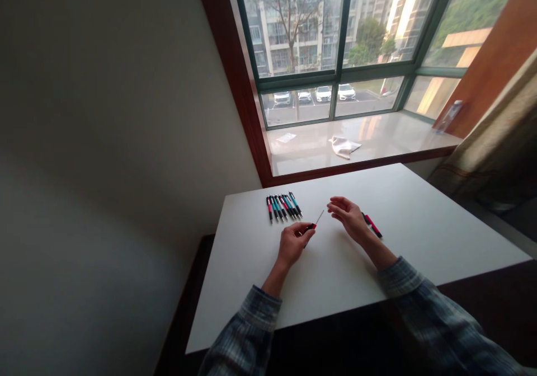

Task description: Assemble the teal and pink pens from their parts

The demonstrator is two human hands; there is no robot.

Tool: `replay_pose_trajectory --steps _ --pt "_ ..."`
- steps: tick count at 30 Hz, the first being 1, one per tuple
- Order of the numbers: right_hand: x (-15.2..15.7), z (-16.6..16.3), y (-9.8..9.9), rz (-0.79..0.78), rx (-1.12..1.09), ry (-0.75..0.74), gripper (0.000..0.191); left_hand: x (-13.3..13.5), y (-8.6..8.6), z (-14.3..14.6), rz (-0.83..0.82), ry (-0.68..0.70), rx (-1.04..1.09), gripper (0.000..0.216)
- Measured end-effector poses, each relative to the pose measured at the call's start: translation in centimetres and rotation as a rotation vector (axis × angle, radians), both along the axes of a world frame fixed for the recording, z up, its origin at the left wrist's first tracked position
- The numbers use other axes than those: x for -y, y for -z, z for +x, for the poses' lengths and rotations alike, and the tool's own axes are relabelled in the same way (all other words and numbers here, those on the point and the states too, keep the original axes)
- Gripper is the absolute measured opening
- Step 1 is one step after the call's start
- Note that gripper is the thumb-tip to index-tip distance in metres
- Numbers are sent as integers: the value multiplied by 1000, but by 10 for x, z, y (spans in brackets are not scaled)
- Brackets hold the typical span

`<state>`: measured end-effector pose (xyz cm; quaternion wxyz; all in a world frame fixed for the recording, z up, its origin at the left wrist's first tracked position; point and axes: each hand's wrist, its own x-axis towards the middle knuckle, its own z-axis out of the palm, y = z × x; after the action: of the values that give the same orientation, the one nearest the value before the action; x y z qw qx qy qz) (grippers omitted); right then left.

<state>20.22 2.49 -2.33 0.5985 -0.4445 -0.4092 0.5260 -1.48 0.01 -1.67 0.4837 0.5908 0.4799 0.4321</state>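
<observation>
My left hand is closed around a red and black pen barrel. A thin pen refill sticks out of the barrel, pointing up and to the right. Just beyond the refill's tip is my right hand, raised over the table with its fingertips drawn close together. Whatever sits between those fingertips is too small to make out. Behind the right wrist lie red and black pen parts, partly covered by the hand. A row of several pens in red, teal, white and black lies beyond my left hand.
The white table runs up to a window sill with a crumpled white cloth and a flat piece of paper. A clear bottle stands at the sill's right end. A wall borders the left, a curtain the right.
</observation>
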Motion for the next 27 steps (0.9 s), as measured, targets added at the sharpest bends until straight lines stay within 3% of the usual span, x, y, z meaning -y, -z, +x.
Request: replay_pose_trajectory --steps 8,17,22,27 --pt "4 -3 -11 -37 18 -36 49 1 -2 0 21 8 -19 34" --pt "7 -8 -3 -63 61 -160 49 -1 0 0 26 4 -17 35" --pt "11 -13 -8 62 200 -326 49 -1 1 -1 54 30 -23 36" --pt "11 -20 -10 145 345 -387 39 0 -2 -3 71 61 -31 38"
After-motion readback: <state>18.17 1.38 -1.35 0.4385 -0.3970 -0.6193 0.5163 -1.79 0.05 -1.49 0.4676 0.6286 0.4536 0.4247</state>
